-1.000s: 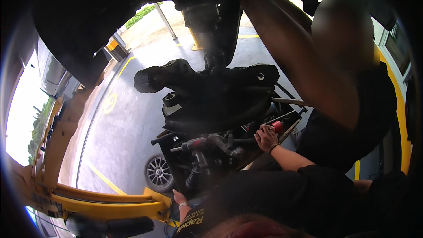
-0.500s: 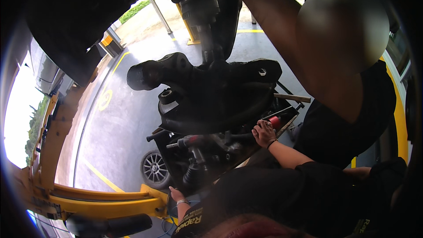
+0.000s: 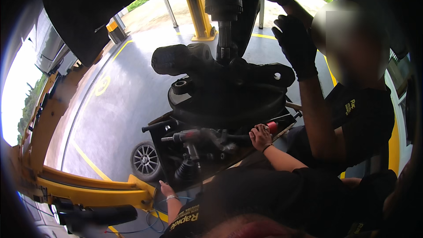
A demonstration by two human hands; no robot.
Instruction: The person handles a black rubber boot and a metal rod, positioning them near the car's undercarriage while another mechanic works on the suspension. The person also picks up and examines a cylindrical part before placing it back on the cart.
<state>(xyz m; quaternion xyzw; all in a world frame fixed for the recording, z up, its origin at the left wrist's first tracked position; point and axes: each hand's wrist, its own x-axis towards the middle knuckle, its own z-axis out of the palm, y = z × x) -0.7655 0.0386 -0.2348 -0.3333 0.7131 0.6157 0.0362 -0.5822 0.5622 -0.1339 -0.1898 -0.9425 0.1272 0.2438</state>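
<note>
Apparently, alloy wheel [image 3: 146, 160] is off, splined shaft [image 3: 225, 34] exposed, rest unclear; my R hand [image 3: 261, 137] curls, hold hidden; L hand [image 3: 166, 189], can't tell.

Yellow lettering [image 3: 187, 220] on black shirts [image 3: 255, 196]

And here's the black tool tray [image 3: 233, 162], slanting through the lower middle of the view, its near edge climbing from lower left to upper right, its dark floor crowded with gear. Up front is the pistol-shaped power tool [image 3: 178, 136], grey with a red patch, lying on the tray with its slim tip pointing left and its handle running toward the near side. Below that handle sits a black ribbed rubber boot [image 3: 185, 170], slightly tilted, narrower at its upper end. Over at the right end, there's the bright red cylinder [image 3: 272, 127], close to the edge, partly hidden.
</note>
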